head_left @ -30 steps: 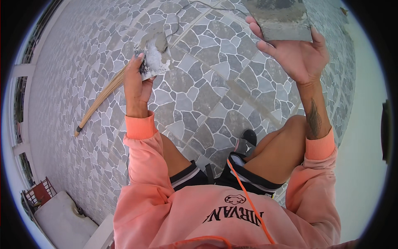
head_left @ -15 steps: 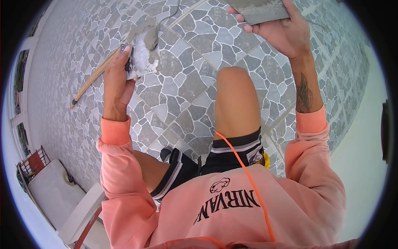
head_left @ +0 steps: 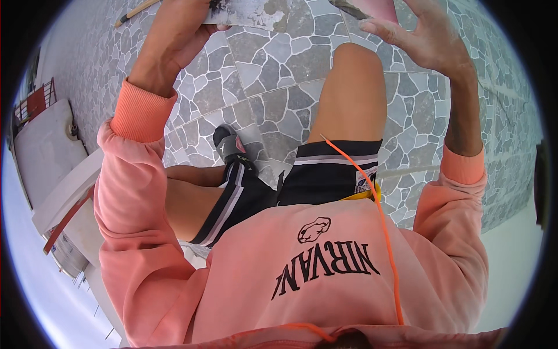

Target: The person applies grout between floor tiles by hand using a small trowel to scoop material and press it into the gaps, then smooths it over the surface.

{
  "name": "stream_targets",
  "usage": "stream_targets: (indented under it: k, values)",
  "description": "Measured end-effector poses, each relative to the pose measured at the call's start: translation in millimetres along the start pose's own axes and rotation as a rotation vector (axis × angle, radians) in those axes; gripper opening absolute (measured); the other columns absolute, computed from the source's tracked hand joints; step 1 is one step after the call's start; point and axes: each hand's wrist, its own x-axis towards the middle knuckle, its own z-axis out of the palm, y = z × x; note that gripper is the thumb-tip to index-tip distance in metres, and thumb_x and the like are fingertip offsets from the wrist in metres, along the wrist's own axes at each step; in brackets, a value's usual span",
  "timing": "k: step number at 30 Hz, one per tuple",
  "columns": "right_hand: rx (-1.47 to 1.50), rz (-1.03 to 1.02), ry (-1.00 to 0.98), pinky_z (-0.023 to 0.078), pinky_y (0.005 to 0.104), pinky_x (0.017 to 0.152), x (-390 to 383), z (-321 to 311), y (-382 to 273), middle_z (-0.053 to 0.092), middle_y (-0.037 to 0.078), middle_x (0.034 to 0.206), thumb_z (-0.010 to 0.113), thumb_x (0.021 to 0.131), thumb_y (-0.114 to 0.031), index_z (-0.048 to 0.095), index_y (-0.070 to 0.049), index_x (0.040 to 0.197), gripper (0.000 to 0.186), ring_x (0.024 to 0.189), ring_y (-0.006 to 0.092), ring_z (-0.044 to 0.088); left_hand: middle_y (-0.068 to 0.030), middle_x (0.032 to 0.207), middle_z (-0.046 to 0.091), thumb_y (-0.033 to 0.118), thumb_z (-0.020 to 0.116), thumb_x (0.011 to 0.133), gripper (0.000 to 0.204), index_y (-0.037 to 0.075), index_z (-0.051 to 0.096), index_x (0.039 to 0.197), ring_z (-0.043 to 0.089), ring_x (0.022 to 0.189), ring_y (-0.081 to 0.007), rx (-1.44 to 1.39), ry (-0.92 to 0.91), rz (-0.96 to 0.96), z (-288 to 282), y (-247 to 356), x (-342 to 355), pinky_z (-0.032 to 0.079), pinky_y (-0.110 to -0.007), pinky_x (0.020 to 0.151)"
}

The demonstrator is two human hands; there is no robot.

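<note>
At the upper edge my left hand (head_left: 177,41) is closed around a flat metal scraper (head_left: 253,13), its blade smeared with grey and white paste. The scraper's far part is cut off by the picture's edge. Across from it, my right hand (head_left: 433,43) holds a flat slab-like piece (head_left: 379,8), with a pinkish face and a grey, crusted edge. The thumb presses against the near edge of this piece, and the other fingers run out of the picture. A gap separates the scraper from the slab-like piece.
Grey stone-patterned tiles (head_left: 290,110) with white joints cover the floor. A wooden stick (head_left: 136,11) with a dark tip lies at the upper left. My bent knee (head_left: 357,87) rises between the arms. Pale furniture (head_left: 46,142) with a red frame stands at the left.
My view has tipped, so both hands sit higher and are partly cut off. The slab-like piece has turned, showing a pinkish face where wet grey material showed before.
</note>
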Motion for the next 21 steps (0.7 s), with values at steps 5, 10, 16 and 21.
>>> stream_targets:
  k: [5, 10, 16, 21]
  values:
    - [0.125, -0.234, 0.087, 0.046, 0.0393, 0.094, 10.0, 26.7, 10.4, 0.053, 0.017, 0.129, 0.073, 0.070, -0.020, 0.051, -0.007, 0.129, 0.065, 0.114, 0.0307, 0.054, -0.0006, 0.093, 0.063, 0.022, 0.053, 0.095, 0.030, 0.000, 0.055, 0.116, 0.059, 0.075, -0.0066, 0.153, -0.038, -0.093, -33.0, -20.8, -6.8, 0.046, -0.023, 0.061]
    - [-0.007, -0.251, -0.012, 0.039, 0.0429, 0.102, 0.3, 9.5, 19.8, 0.041, 0.021, 0.139, 0.073, 0.077, -0.033, 0.045, -0.007, 0.134, 0.069, 0.125, 0.0373, 0.044, -0.0012, 0.087, 0.063, 0.022, 0.051, 0.096, 0.035, -0.002, 0.051, 0.121, 0.058, 0.066, -0.0054, 0.120, -0.077, -0.082, -17.3, -13.5, -2.3, 0.044, -0.021, 0.049]
    - [0.005, -0.302, 0.148, 0.043, 0.0399, 0.098, 5.9, -7.4, -1.6, 0.051, 0.015, 0.130, 0.079, 0.069, -0.027, 0.056, -0.010, 0.125, 0.063, 0.117, 0.0339, 0.050, -0.0024, 0.091, 0.064, 0.020, 0.051, 0.096, 0.034, -0.002, 0.051, 0.121, 0.060, 0.072, -0.0053, 0.223, -0.198, 0.000, 5.6, 19.0, 9.2, 0.047, -0.020, 0.057]
    - [-0.051, -0.270, 0.209, 0.044, 0.0398, 0.095, 0.3, -6.6, 0.6, 0.052, 0.015, 0.128, 0.078, 0.070, -0.025, 0.056, -0.012, 0.125, 0.061, 0.114, 0.0336, 0.051, -0.0023, 0.095, 0.064, 0.019, 0.051, 0.095, 0.034, -0.003, 0.052, 0.121, 0.059, 0.077, -0.0053, 0.257, -0.367, 0.056, 23.4, 31.8, 24.1, 0.048, -0.021, 0.067]
